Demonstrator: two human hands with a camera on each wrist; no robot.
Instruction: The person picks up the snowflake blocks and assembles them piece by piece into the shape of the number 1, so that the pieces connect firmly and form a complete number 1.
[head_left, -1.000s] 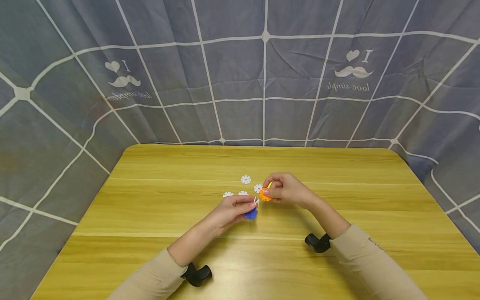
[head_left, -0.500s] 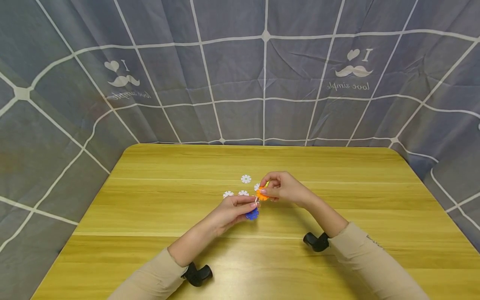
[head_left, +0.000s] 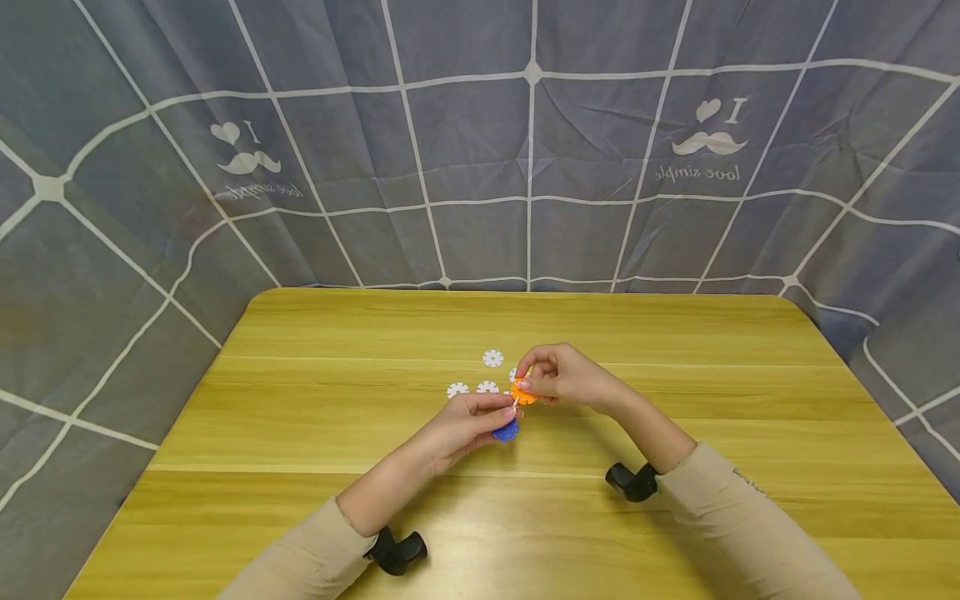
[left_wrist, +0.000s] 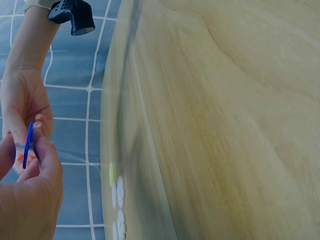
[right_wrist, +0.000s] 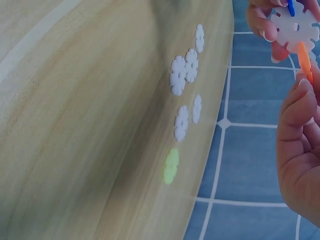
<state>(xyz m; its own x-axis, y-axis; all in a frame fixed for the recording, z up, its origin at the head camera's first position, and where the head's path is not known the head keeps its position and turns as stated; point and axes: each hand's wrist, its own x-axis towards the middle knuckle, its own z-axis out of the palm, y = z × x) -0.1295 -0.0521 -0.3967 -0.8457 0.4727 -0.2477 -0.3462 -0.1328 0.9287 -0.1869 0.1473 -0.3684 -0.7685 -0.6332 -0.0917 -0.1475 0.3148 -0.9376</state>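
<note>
My left hand (head_left: 472, 425) pinches a pair of joined snowflake discs, a blue disc (head_left: 507, 431) and a white disc (right_wrist: 285, 33). Above and to the right, my right hand (head_left: 558, 372) pinches an orange snowflake disc (head_left: 522, 393) between thumb and fingers. In the right wrist view the orange disc (right_wrist: 304, 60) stands edge-on against the white disc's notched rim; how deep it sits in a slot I cannot tell. The blue disc (left_wrist: 28, 145) shows edge-on in the left wrist view. Fingers hide part of every held disc.
Several white snowflake discs lie flat on the wooden table (head_left: 337, 333), among them one white disc (head_left: 492, 358) at the back and another loose disc (head_left: 457, 390) at the left. A yellow-green disc (right_wrist: 171, 166) lies beside them. A grey curtain (head_left: 480, 242) hangs behind the table.
My right hand has moved slightly left, bringing the orange disc from apart to contact with the white disc. My left hand has stayed nearly still.
</note>
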